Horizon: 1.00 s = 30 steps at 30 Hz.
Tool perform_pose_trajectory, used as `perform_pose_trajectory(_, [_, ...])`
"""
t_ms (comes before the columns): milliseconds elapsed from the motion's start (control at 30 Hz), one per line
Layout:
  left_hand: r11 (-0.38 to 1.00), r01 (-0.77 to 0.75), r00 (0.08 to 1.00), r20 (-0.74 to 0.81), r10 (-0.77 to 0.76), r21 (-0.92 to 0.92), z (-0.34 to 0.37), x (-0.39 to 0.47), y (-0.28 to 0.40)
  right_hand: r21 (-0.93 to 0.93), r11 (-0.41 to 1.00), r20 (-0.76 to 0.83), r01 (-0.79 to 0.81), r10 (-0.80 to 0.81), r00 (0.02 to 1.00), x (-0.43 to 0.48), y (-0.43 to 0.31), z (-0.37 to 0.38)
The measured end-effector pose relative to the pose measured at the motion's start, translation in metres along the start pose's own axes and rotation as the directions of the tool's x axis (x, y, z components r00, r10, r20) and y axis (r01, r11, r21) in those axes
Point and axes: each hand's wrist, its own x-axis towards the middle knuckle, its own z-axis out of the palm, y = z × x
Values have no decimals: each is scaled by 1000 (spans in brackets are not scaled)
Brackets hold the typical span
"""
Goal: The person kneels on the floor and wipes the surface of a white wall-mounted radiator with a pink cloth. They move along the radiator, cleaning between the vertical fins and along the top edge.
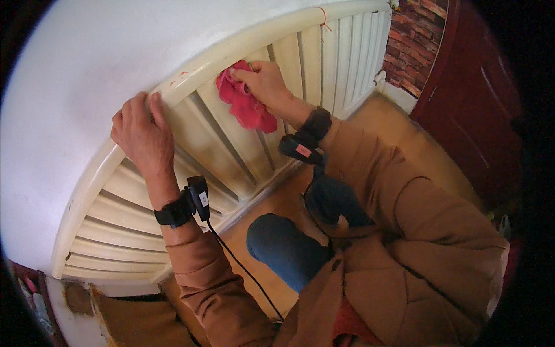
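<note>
A long cream-coloured radiator (256, 39) with vertical columns runs along the wall in front of me. My left hand (143, 130) rests over its rounded top rail, fingers on the wall side and thumb lying along the rail. Pinched in my right hand (264, 84) is a crumpled pink-red cloth (247, 106), which hangs against the front columns just below the rail. Dark grime shows in the gaps between the columns. The cloth hides the parts of the columns behind it.
A red string (323, 19) is tied round the rail farther right. Beyond the radiator's right end are a brick-patterned wall (414, 39) and a dark red door (472, 99). A black cable (247, 269) runs down from my left wrist device. My knees are above the brown floor (399, 139).
</note>
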Motion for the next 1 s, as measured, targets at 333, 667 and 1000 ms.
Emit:
perform_pose_trajectory(333, [997,18,999,46,-21,69,4,2,0,-59,986,-1,-159,159,987,0,11,-12])
perform_pose_trajectory(667, [998,7,999,50,-10,57,3,0,-6,27,997,-111,-66,69,991,31,6,-55])
perform_pose_trajectory(1000, [996,-19,1000,15,17,85,1,1,-2,83,992,-63,-97,102,993,47,6,-75])
